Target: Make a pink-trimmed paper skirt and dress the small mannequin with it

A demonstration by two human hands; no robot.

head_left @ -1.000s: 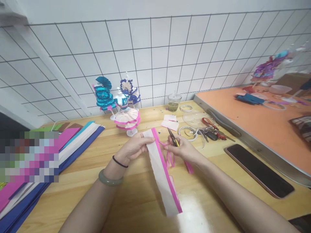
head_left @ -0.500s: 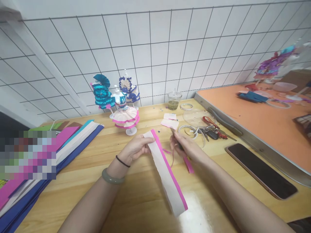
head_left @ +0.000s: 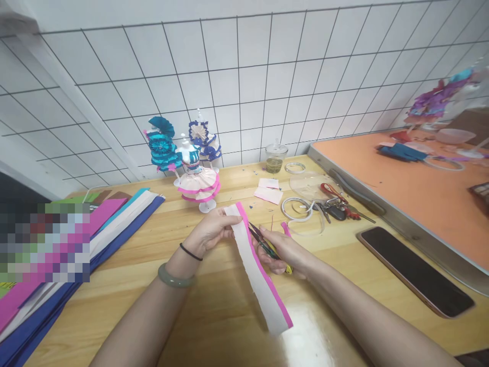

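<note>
A long white paper strip point(head_left: 250, 265) with a pink edge hangs down toward me. My left hand point(head_left: 216, 228) pinches its upper end between thumb and fingers. On the strip's right side, my right hand point(head_left: 280, 250) grips scissors point(head_left: 265, 242) with yellow-and-dark handles. Their dark blades point up and left, close to the pink edge near the top; whether they touch the paper I cannot tell. A scrap of pink paper point(head_left: 286, 229) shows just behind my right hand. Farther back stands a small dress form in a white, pink-trimmed ruffled skirt point(head_left: 198, 184).
Folded coloured paper point(head_left: 126, 229) lies at the left. Two teal and blue paper-dressed forms point(head_left: 160, 145) stand behind. White paper pieces point(head_left: 268, 194), a glass cup point(head_left: 275, 159), tape rings point(head_left: 296, 209) and keys point(head_left: 336, 211) lie beyond my hands. A phone point(head_left: 416, 270) lies right, by an orange board point(head_left: 401, 199).
My right hand has turned and come down and left, bringing the scissor blades into view beside the strip's pink edge. My left hand keeps its pinch, nearly in place.
</note>
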